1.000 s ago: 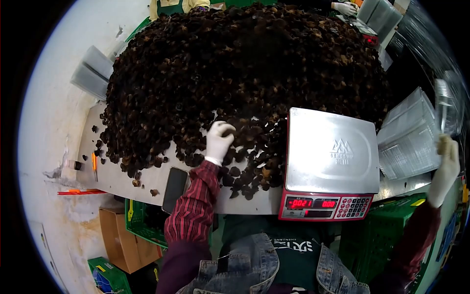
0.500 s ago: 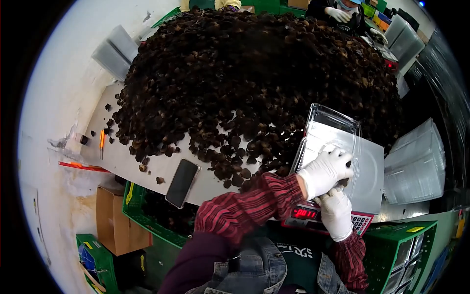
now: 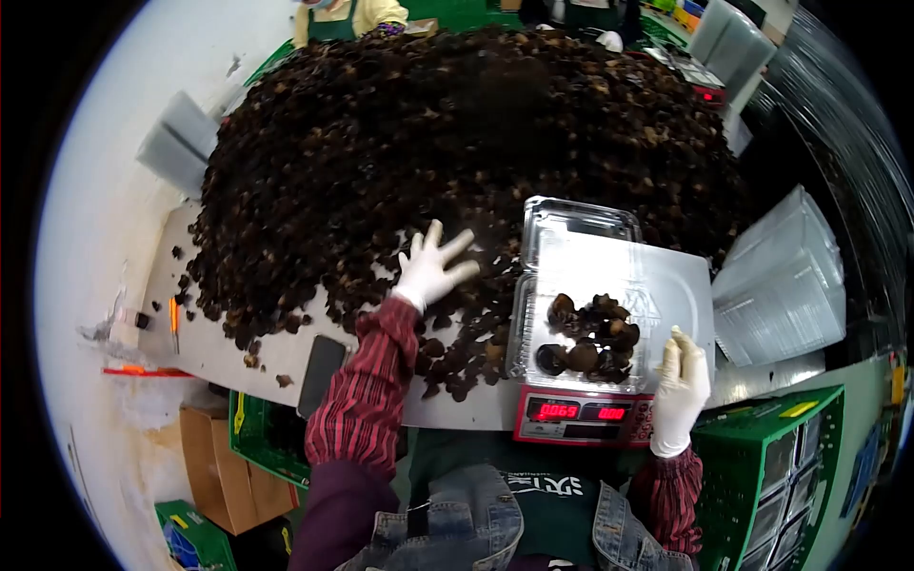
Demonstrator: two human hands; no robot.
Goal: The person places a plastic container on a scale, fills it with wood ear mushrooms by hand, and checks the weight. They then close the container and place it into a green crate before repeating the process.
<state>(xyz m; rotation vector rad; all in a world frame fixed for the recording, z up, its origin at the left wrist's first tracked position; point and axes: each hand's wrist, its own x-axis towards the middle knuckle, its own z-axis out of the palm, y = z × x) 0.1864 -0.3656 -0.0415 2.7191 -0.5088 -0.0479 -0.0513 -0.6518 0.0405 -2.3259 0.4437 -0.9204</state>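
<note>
My left hand, in a white glove, is open with its fingers spread over the front edge of a big heap of dark brown wood ear mushrooms. Several wood ear mushrooms lie in a clear plastic box on a red digital scale, whose displays read 0.069 and 0.00. The box's lid is folded back at the far side. Beside the box's right edge, above the scale's keypad side, my gloved right hand is open with fingers stretched upward and nothing visible in it.
A phone lies under my left forearm's side. Stacked clear boxes stand right of the scale. An orange-handled tool is on the table's left. Green crates sit below. Two people stand across the heap, near another scale.
My left hand has moved from the box leftward to the heap, its fingers spreading. My right hand has drawn right. Mushrooms now show in the box, and the reading went from -0.011 to 0.069.
</note>
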